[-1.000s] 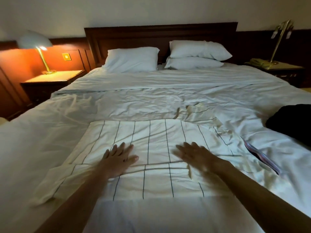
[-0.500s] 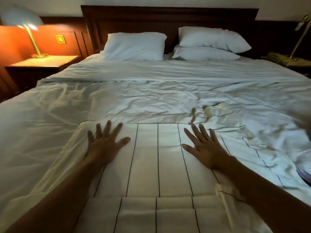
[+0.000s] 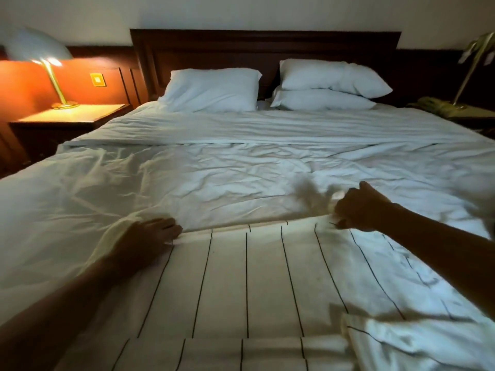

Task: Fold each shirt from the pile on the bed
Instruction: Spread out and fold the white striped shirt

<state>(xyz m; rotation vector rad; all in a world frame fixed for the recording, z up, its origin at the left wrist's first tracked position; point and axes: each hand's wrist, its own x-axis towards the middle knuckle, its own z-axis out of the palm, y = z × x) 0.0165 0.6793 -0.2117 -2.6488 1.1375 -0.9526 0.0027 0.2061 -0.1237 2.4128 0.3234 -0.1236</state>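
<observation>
Head | pinstriped shirt (image 3: 254, 277) (smooth, flat) | left hand (image 3: 150, 235), right hand (image 3: 359, 208) grip edge

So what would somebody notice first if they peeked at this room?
Probably the cream shirt with thin dark stripes spread across the near end of the white bed, with the left hand on its far left corner and the right hand gripping its far right edge. Next, the glowing brass lamp on the wooden nightstand at far left.
</observation>
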